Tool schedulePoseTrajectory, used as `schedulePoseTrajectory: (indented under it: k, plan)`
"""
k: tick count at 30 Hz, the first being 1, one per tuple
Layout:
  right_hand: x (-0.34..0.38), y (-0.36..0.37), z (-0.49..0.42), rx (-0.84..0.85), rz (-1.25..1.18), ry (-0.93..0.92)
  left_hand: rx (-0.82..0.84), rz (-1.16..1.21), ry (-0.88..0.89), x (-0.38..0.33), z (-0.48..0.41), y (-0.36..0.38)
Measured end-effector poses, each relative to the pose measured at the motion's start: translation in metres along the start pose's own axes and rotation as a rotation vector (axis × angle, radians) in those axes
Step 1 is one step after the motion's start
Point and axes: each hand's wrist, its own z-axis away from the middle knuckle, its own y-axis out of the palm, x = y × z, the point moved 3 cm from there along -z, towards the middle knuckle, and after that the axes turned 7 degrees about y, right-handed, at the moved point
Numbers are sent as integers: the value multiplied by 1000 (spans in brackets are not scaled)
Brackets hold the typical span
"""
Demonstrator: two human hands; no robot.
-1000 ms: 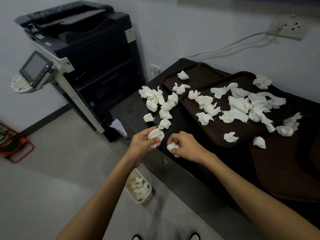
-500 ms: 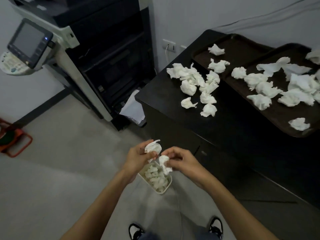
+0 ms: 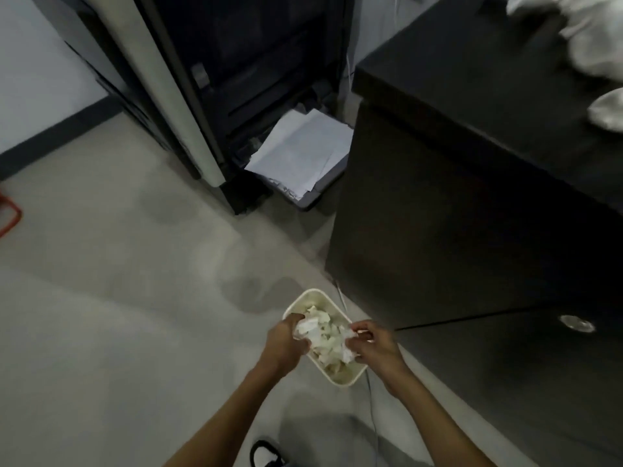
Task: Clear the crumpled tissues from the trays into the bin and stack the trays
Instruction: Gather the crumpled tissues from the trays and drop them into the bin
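Fingers of the left hand are curled round a crumpled tissue, gripping it right over the bin. Across from it, the right hand has its fingers bent in tight, pinching a second tissue at the tips, though the blur softens the detail. Both hands sit above the bin's rim, and the bin is heaped with white tissue. It stands on the pale grey floor, just beside the front corner of the dark cabinet. Up on the cabinet top, near its right edge, loose tissues lie blurred. Behind stands the black copier, with sheets of paper in its low tray. A thin cable trails past the bin, and a dark shoe shows at the bottom edge.
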Motion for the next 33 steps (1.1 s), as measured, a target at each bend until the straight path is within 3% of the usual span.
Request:
schedulePoseTrajectory:
  k: [7, 11, 17, 24, 33]
  plan:
    - [-45, 39, -99, -89, 198, 115, -61, -112, -76, 66, -71, 54]
    - [-66, 47, -144, -130, 140, 141, -56, -129, -102, 94, -96, 75]
    - [-76, 42, -149, -39, 168, 197, 25, -146, -137, 96, -89, 85]
    - [-26, 12, -71, 29, 183, 163, 58, -140, -159, 31, -45, 51]
    - [116, -43, 83, 21, 410, -246, -75, -9, 82, -138, 38, -34]
